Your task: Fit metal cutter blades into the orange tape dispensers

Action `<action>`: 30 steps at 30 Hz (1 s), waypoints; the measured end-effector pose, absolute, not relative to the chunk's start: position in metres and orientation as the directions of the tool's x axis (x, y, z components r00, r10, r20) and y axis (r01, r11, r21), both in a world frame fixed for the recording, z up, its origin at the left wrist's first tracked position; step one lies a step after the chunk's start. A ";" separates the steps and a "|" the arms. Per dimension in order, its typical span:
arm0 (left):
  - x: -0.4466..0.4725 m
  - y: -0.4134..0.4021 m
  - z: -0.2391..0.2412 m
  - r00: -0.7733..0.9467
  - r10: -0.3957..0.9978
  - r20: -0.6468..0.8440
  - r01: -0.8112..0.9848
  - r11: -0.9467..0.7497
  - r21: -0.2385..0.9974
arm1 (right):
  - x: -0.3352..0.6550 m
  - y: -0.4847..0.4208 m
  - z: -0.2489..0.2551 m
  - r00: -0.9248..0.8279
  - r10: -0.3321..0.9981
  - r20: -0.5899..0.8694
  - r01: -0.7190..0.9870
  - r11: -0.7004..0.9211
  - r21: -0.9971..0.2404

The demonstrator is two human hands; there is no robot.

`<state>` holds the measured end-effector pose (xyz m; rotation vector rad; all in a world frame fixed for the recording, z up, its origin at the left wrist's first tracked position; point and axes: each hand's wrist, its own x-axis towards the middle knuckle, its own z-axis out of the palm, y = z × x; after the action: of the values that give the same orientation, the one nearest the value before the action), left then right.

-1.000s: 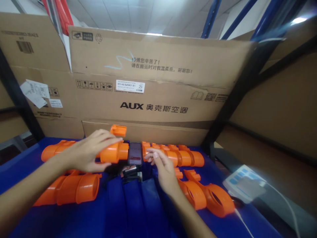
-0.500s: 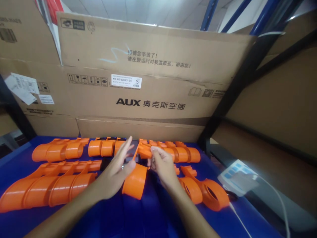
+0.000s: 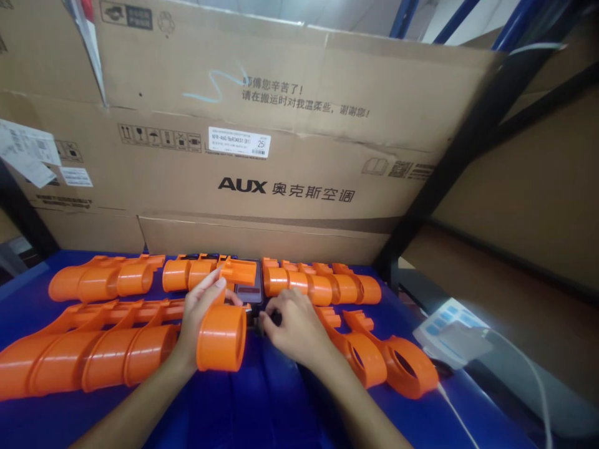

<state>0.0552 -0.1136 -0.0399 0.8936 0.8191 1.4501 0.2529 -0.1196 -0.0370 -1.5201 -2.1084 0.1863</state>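
Observation:
My left hand (image 3: pixel 195 312) grips an orange plastic piece (image 3: pixel 221 340), made of a wide ring with a narrow arm and a block-shaped end at the top. The ring hangs below the fingers and the block end rises above them. Just to the right, my right hand (image 3: pixel 291 324) is closed with its fingertips curled down over a small dark spot. What it pinches there, if anything, I cannot make out. A dark, flat rectangular object (image 3: pixel 253 293) lies behind, between the two hands, partly covered by the orange piece.
Rows of similar orange pieces lie left (image 3: pixel 107 355) and right (image 3: pixel 407 368) on the blue surface (image 3: pixel 243 411), with more at the back (image 3: pixel 322 288). A large cardboard sheet (image 3: pixel 290 231) stands behind. A white device (image 3: pixel 452 330) with a cable sits at the right edge.
The orange piece has passed from my right hand's fingers into my left hand and moved left, turning slightly. My right hand has lowered toward the dark spot. The camera view has shifted a little.

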 end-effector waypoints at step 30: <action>0.071 -0.123 -0.054 0.089 0.978 0.190 -0.295 -0.156 0.943 | 0.248 -0.111 -0.034 0.161 0.910 0.383 -0.011 0.390 -0.921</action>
<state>0.0710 -0.1232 -0.0535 1.1663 0.8206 1.3716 0.2484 -0.1114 -0.0337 -0.9547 -1.2280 0.8250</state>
